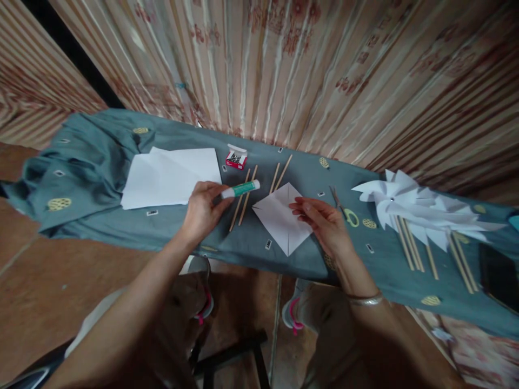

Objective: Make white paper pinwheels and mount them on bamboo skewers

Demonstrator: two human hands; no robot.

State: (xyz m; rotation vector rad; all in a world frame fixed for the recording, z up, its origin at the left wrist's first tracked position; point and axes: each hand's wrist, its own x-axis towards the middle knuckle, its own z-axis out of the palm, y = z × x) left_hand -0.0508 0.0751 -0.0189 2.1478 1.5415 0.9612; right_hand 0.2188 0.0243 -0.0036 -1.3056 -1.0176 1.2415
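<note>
My left hand is closed round a green and white glue stick, held just above the table. Its capped tip points right, over two wooden sticks. My right hand rests on the right corner of a folded white paper square, fingers stretched flat and pointing left. Two more wooden sticks lie just beyond the square.
A stack of white paper sheets lies at the left on the blue-grey cloth. A small red box of pins sits behind. Scissors with yellow handles lie right of my hand. Several finished paper pinwheels on sticks are at right.
</note>
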